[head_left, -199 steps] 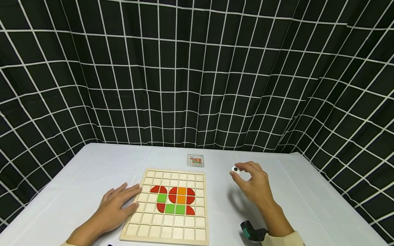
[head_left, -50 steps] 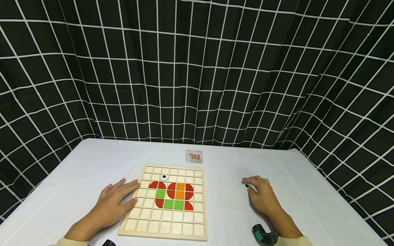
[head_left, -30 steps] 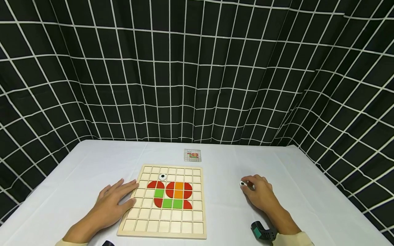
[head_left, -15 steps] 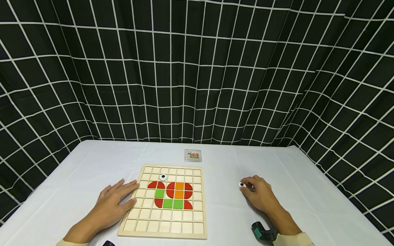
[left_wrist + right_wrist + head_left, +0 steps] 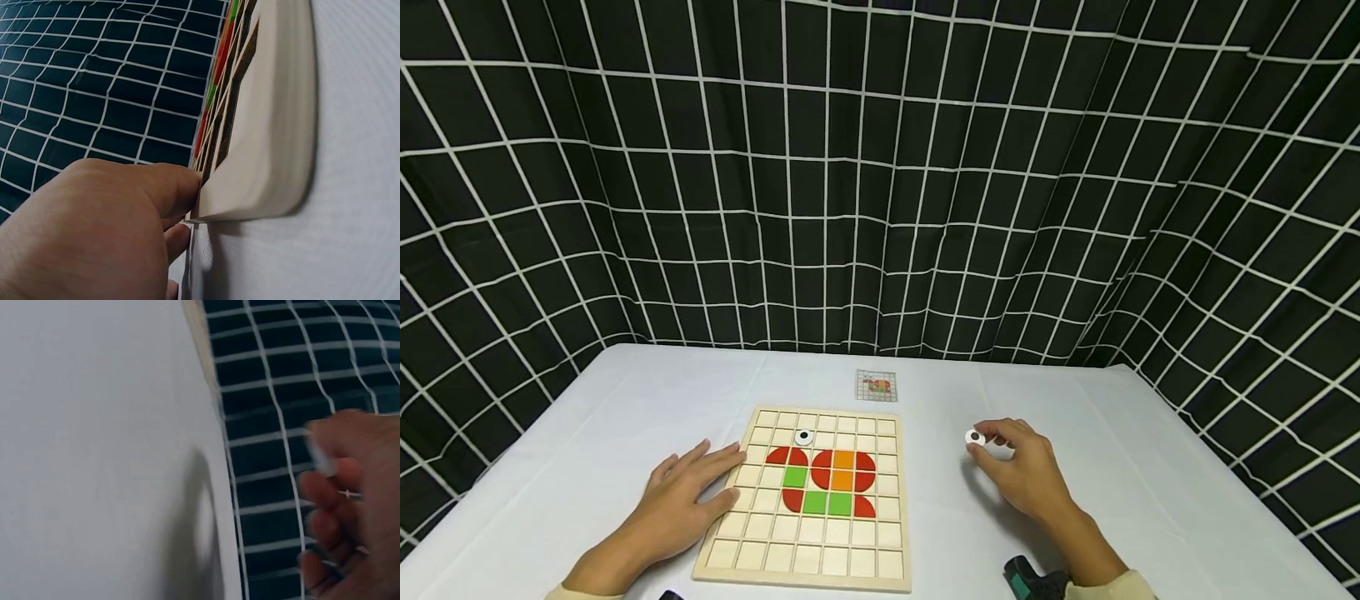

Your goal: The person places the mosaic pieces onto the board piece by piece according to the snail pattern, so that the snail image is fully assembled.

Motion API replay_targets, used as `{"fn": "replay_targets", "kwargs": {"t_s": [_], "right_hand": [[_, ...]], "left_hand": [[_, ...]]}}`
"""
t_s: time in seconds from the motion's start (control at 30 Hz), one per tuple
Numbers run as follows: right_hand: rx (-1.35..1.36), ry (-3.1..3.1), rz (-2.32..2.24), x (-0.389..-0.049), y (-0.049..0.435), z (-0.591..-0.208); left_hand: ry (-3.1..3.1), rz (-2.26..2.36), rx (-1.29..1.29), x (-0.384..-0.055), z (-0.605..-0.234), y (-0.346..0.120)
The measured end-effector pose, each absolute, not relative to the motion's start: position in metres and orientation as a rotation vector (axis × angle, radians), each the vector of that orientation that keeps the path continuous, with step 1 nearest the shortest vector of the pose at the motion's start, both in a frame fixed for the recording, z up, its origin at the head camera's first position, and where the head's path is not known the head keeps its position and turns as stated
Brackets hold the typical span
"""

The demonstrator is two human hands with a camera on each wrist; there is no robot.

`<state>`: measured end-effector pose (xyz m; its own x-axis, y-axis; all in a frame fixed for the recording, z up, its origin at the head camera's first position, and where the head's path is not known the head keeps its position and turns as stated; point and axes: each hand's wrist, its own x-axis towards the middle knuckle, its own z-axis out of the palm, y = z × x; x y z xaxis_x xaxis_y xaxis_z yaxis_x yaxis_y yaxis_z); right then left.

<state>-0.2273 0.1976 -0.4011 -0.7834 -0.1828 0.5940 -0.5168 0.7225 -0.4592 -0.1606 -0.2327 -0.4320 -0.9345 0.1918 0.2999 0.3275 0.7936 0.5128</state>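
Observation:
Between thumb and index finger my right hand (image 5: 1026, 471) pinches a round white tile with a black dot (image 5: 974, 437), held off the cloth to the right of the board. That tile shows edge-on and blurred in the right wrist view. My left hand (image 5: 677, 508) rests with straight fingers against the left edge of the wooden grid board (image 5: 801, 575). Red curved tiles (image 5: 792, 500), green square tiles (image 5: 814, 502) and orange square tiles (image 5: 842, 480) lie in its cells. A second dotted white tile (image 5: 804, 437) sits in a cell above the red ones.
A small picture card (image 5: 876, 386) with a grid and coloured shapes lies behind the board on the white tablecloth (image 5: 1075, 417). Black curtains with white grid lines (image 5: 880, 183) surround the table at the back and sides.
One dotted white tile has come to lie on the board since the earliest frame. My right hand, pinching another, has lifted and moved slightly left in the last half second. My left hand stays at the board.

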Motion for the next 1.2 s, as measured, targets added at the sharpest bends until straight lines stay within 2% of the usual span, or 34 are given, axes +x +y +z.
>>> {"fn": "replay_targets", "kwargs": {"t_s": [0.43,0.87,1.2], "right_hand": [[0.720,-2.246,1.028,-0.229,0.115,-0.369],[0.790,-2.302,1.176,-0.231,0.031,-0.367],[0.695,-2.503,1.230,-0.237,-0.011,-0.374]], "left_hand": [[-2.746,-0.852,-0.406,-0.163,-0.432,-0.229],[-2.746,-0.826,-0.390,-0.161,-0.432,-0.235],[-2.765,-0.840,-0.379,-0.160,-0.433,-0.235]]}}
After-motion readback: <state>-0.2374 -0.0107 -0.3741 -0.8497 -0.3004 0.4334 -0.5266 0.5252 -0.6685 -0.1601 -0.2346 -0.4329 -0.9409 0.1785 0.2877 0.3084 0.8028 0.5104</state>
